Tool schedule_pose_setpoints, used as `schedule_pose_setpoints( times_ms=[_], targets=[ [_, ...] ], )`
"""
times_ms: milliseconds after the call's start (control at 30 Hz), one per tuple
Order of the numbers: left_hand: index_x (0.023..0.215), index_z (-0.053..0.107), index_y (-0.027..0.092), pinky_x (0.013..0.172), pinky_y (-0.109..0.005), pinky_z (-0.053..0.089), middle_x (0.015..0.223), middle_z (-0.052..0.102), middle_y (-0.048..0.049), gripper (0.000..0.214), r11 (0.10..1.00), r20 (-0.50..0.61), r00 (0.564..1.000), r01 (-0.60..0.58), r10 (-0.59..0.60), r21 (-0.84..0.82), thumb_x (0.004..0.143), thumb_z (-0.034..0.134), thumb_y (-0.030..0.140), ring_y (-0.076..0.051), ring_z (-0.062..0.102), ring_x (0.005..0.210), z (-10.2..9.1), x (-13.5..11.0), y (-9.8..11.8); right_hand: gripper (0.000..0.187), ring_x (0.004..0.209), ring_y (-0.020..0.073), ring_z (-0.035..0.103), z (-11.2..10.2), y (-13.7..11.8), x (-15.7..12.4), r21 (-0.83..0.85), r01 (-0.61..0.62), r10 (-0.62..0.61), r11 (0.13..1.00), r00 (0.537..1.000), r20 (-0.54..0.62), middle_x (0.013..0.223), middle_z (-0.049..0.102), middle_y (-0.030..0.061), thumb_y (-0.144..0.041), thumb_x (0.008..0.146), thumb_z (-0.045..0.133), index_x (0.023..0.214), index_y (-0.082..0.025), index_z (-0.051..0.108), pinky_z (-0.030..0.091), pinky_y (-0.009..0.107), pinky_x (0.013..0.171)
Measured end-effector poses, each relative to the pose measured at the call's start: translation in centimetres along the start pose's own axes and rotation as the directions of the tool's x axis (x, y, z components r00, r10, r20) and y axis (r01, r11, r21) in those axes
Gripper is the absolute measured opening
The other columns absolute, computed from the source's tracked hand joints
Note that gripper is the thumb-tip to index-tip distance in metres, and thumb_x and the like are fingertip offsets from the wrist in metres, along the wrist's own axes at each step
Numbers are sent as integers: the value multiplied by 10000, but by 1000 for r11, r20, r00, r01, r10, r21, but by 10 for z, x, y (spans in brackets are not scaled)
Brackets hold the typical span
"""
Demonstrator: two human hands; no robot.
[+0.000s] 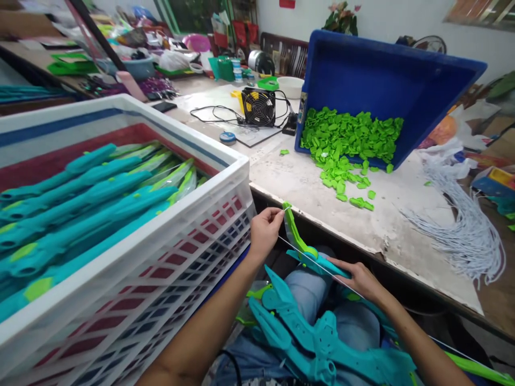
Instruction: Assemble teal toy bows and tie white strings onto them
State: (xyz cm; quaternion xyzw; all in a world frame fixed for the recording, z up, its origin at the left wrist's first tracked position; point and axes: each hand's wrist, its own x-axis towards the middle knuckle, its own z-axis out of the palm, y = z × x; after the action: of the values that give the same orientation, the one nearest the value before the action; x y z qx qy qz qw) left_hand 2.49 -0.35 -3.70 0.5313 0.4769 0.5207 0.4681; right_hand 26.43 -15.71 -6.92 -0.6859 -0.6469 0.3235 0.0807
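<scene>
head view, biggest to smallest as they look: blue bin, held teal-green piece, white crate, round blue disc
White crate, cut off by the frame
Blue bin
Held teal-green piece
Round blue disc

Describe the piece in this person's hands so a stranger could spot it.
Start at the big white crate on the left and find its right corner. Just to its right is the piece: left hand at its green tip, right hand on its teal section. Unlike the teal parts lying below, it has a taut white cord alongside.
</scene>
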Motion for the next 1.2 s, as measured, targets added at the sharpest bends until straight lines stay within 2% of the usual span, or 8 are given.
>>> schedule_pose_setpoints(
  times_ms=[133, 367, 500, 700, 1200],
  targets=[
    [715, 667, 147, 530, -222, 399, 598, 624, -4, 236, 999, -20, 999, -33, 33, 27, 723, 618, 378, -121, 520, 555, 3, 2, 0, 510, 478, 132, 451, 1, 1, 0, -4, 3, -3, 1000, 1000, -9, 531, 532, -19, -480, 827, 536, 1297, -294, 602, 304, 225, 493],
    [688, 665, 154, 513, -216, 377, 571, 601, 8, 221, 996, 43, 998, -44, 41, 75, 719, 615, 367, -115, 500, 539, 0, -1, 7, 510, 497, 138, 467, 3, 4, 0, 38, 20, -19, 999, 1000, -22, 604, 626, -3, -471, 817, 543, 1284, -279, 618, 341, 234, 521],
    [676, 659, 161, 525, -222, 383, 585, 611, 3, 197, 995, 59, 998, -30, 25, 90, 714, 617, 349, -125, 521, 558, -2, 0, 9, 510, 480, 131, 432, 3, 2, -1, 8, 5, -5, 1000, 1000, -12, 551, 570, -13, -467, 829, 524, 1300, -286, 601, 310, 231, 504],
    [672, 639, 159, 528, -218, 387, 544, 570, 20, 172, 998, 26, 999, -20, 18, 67, 723, 608, 320, -116, 507, 531, 0, 5, 9, 518, 462, 112, 379, 4, 2, -1, 2, 14, -14, 1000, 1000, -20, 533, 522, -12, -471, 828, 528, 1300, -270, 602, 265, 219, 477],
    [718, 630, 153, 535, -214, 367, 591, 593, 10, 206, 991, 21, 996, -83, 82, 100, 770, 585, 348, -111, 506, 547, 3, 0, 1, 513, 502, 141, 486, 3, -1, -2, -16, 16, -16, 1000, 1000, -3, 598, 603, -1, -476, 848, 502, 1309, -271, 595, 321, 231, 517]
  ],
)
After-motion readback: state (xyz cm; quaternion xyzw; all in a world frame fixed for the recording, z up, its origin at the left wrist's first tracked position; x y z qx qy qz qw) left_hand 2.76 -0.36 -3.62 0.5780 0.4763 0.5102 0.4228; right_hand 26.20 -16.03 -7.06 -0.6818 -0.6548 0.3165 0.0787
